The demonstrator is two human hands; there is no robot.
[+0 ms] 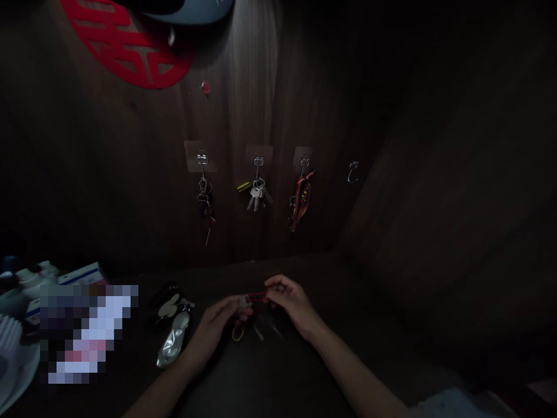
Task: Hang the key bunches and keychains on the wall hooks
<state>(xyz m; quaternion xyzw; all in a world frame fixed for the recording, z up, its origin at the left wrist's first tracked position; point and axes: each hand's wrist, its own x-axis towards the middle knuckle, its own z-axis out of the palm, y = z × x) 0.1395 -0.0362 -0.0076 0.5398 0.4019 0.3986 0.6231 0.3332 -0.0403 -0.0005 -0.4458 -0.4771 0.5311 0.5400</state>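
Observation:
My left hand (228,312) is closed, pinching a small pale charm on a red cord (256,297). The cord runs in two strands across to my right hand (291,299), whose thumb and fingers pinch its other end. Below the left fingers a yellowish ring (238,332) shows, dim and partly hidden. A few thin, pale, key-like strips (259,331) lie or hang just under the gap between my hands; the dark keeps me from telling which. Both hands are over the dark surface (243,377).
On the wall hooks hang a dark key bunch (203,200), silver keys (257,194) and a red pouch (302,197). A bare hook (353,172) is farther right. Left of my hands lie a silvery case (174,339) and a black item with a pale mouse-head shape (169,306).

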